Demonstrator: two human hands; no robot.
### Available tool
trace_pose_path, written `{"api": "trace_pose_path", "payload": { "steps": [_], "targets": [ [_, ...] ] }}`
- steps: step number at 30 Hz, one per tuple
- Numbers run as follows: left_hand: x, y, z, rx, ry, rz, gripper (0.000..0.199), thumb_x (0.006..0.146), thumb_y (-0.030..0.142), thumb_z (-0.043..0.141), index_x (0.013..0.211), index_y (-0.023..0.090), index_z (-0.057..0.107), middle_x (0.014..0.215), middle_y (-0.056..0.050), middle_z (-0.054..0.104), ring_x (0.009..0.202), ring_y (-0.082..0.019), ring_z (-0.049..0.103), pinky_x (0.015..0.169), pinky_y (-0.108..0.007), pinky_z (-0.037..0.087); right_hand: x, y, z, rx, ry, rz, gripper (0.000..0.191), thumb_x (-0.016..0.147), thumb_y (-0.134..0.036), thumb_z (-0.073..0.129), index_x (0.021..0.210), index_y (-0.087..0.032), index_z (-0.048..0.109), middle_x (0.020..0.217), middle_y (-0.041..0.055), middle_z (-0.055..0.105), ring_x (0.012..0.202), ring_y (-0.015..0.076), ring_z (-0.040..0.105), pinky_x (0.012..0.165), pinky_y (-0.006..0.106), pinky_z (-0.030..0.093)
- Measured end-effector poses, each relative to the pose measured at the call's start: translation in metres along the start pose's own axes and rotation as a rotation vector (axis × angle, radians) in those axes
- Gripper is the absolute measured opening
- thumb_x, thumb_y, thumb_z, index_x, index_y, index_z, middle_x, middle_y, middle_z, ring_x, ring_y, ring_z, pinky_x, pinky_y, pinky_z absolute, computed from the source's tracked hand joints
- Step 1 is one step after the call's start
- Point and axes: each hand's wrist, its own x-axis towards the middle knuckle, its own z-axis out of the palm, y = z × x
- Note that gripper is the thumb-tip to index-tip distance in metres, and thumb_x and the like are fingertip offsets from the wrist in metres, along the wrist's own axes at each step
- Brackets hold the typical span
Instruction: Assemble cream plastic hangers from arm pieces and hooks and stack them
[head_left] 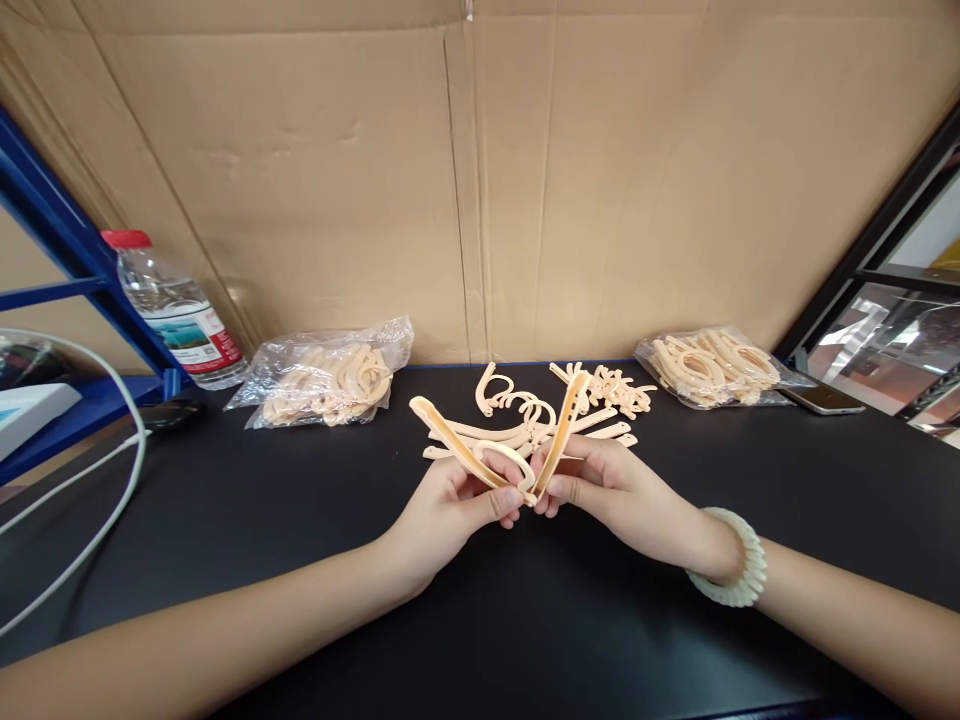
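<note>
My left hand (461, 505) is closed on a long beige plastic arm (450, 437) that slants up to the left. My right hand (600, 480) grips a second beige arm (562, 430), with small notches, slanting up to the right. The lower ends of the two arms meet between my fingertips in a V. A curved beige hook (510, 455) rises by my left fingers; its joint is partly hidden. Just behind my hands lie long beige strips (487, 432), curved hooks (499, 385) and a heap of small beige pieces (619, 388).
Clear bags of beige parts lie at the back left (330, 385) and back right (709, 368). A water bottle (180, 320) leans at the left near a white cable (139, 450). A phone (825, 398) lies right, on the black table (525, 620). Cardboard (337, 180) stands behind.
</note>
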Motion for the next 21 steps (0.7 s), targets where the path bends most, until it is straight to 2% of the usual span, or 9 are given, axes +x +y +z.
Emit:
{"api": "trace_pose_path", "payload": {
  "steps": [6,12,21],
  "targets": [
    [0.000,0.001,0.000,0.038,0.009,-0.011,0.015,0.077,0.028,0.075,0.078,0.015,0.067,0.074,-0.002,0.064,0.065,-0.013,0.055,0.062,-0.026,0.046,-0.002,0.001,0.003,-0.017,0.040,-0.036,0.005,0.086,-0.023,0.065,0.087,-0.019,0.068,0.079,0.0001,0.063,0.071,0.0135,0.061,0.069,0.028,0.054],
    [-0.002,0.002,0.002,0.068,0.062,0.019,0.018,0.076,0.029,0.076,0.074,0.015,0.065,0.066,0.000,0.063,0.059,-0.012,0.056,0.064,-0.028,0.049,-0.004,0.003,0.007,0.004,0.106,-0.034,0.008,0.082,-0.027,0.069,0.082,-0.019,0.067,0.075,0.0008,0.064,0.068,0.0149,0.062,0.068,0.031,0.055],
    [-0.005,0.002,0.004,0.104,0.109,0.058,0.020,0.075,0.031,0.076,0.076,0.016,0.064,0.073,-0.002,0.065,0.060,-0.014,0.060,0.062,-0.028,0.052,-0.006,0.002,0.017,0.014,0.201,-0.069,0.010,0.081,-0.030,0.070,0.084,-0.020,0.071,0.073,0.0017,0.068,0.065,0.0156,0.065,0.064,0.032,0.058]
  ]
}}
